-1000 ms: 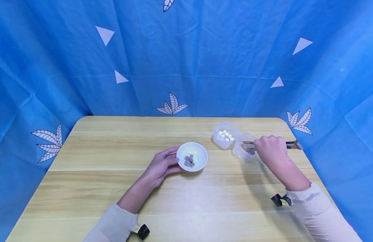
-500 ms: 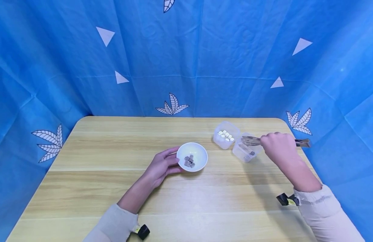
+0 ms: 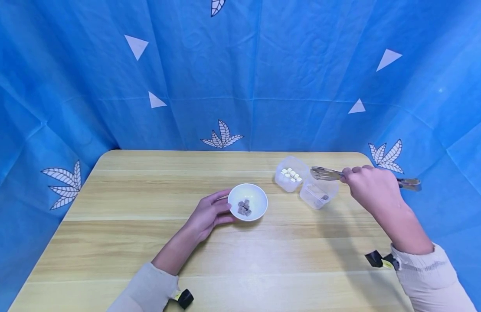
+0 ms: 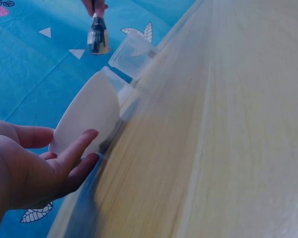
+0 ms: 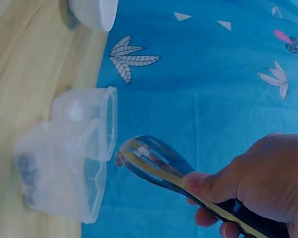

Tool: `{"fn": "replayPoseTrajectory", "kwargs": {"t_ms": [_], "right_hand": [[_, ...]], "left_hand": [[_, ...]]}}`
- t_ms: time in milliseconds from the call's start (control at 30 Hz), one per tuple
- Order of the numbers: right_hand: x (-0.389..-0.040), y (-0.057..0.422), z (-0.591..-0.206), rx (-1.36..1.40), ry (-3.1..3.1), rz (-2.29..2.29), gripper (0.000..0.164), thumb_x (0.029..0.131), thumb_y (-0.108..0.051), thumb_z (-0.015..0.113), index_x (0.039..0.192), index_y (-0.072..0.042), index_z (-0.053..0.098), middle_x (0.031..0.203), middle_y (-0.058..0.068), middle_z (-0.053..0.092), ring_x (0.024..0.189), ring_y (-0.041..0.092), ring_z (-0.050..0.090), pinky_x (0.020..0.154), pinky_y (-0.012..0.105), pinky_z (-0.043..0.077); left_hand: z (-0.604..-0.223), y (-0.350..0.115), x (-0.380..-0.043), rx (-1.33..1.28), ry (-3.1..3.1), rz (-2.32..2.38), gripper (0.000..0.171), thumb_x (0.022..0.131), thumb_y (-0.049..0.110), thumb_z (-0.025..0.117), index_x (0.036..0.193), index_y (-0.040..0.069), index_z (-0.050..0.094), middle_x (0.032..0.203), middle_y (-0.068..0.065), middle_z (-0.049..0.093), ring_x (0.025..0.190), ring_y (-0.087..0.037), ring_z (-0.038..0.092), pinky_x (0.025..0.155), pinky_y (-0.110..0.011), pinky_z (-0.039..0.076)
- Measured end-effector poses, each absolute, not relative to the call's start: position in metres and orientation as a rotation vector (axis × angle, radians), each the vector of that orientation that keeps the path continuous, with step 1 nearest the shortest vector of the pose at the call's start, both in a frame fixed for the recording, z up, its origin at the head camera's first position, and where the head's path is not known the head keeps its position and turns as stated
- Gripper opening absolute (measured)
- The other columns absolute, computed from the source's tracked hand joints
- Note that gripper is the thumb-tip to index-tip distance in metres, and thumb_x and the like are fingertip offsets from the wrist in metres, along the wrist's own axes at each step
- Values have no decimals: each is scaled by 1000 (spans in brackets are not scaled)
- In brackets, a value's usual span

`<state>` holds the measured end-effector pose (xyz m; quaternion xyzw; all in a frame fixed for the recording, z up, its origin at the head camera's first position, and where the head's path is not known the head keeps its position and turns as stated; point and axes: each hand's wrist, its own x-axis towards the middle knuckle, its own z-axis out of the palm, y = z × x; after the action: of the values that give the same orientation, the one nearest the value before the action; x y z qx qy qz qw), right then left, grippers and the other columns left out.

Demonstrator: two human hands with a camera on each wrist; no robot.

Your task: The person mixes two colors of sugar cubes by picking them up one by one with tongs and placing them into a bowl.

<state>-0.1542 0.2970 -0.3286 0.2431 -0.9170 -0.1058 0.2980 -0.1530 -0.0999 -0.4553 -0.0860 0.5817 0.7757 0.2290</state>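
Observation:
Beside the white bowl point(image 3: 260, 201), my left hand point(image 3: 207, 214) holds its left side with thumb and fingers spread along the wall. Several grey-brown cubes point(image 3: 244, 208) lie inside the bowl. My right hand point(image 3: 374, 186) grips slotted metal tongs point(image 3: 326, 173), raised above the right-hand clear plastic container point(image 3: 311, 197). A small grey-brown cube point(image 5: 120, 158) shows at the tongs' tip in the right wrist view. Dark cubes point(image 5: 27, 171) are also visible through that container's wall.
Another clear container point(image 3: 285, 184), holding several white pieces point(image 3: 291, 174), stands just behind and left of the first. Both sit near the back right of the wooden table point(image 3: 154, 186). A blue patterned curtain point(image 3: 240, 78) hangs behind the table and at its sides.
My right hand has lifted the tongs up out of the right-hand container and moved them to the right. The left hand and the bowl have stayed put.

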Motion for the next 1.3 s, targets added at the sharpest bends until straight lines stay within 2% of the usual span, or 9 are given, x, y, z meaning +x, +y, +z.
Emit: {"fn": "replayPoseTrajectory", "kwargs": {"t_ms": [333,500,700,1000,1300], "right_hand": [[-155,278,-323,710,-2419,-242,23,87,-10,79,70,-5,63,47,-2,37,43,16,34,32,27,21],[-156,267,-323,744,-2461,-214,14,85,-12,82,79,-5,71,51,2,52,44,16,40,34,25,24],[-159,250,-331,804,-2472,-163,14,89,-14,80,82,-6,71,60,4,66,48,17,47,35,25,29],[-159,227,-346,921,-2418,-105,17,87,-18,83,83,-7,70,63,3,68,51,19,54,34,27,35],[-158,214,-354,979,-2425,-110,20,88,-22,82,81,-8,69,62,1,65,54,20,56,38,30,43]], "left_hand": [[-456,-100,-154,-236,1611,2127,57,98,-3,57,153,9,48,149,-25,56,123,-34,67,92,-43,67],[-456,-100,-154,-237,1610,2129,57,98,-3,57,153,9,48,150,-25,55,123,-35,67,92,-42,67],[-457,-100,-154,-230,1607,2138,56,99,-4,57,153,8,48,150,-26,55,124,-35,67,92,-42,67],[-457,-101,-154,-211,1602,2138,56,99,-3,56,154,8,47,150,-26,54,128,-39,64,94,-43,66],[-457,-101,-153,-231,1599,2131,56,99,-3,56,153,10,48,150,-24,55,127,-37,65,93,-42,66]]}}
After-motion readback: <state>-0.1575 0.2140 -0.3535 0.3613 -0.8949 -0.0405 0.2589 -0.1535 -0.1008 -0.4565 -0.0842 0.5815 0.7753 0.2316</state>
